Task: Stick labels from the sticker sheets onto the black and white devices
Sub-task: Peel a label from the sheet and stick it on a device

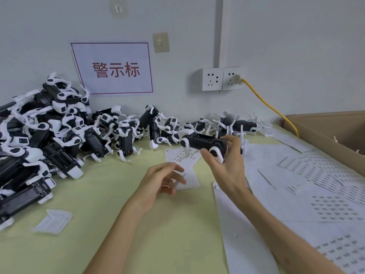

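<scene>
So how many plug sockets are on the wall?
2. The left socket has nothing plugged in. The right socket sits right beside it and has the yellow cable plugged in. No others show, though the pile of toys could hide more.

Pale yellow-green surface, loaded at left, rear and right.
A heaped pile of black and white devices covers the left side, thinning to a loose row along the wall. Overlapping sticker sheets spread over the right side. One smaller sheet lies at centre. A folded white piece lies alone at front left, well apart from the sheets.
</scene>
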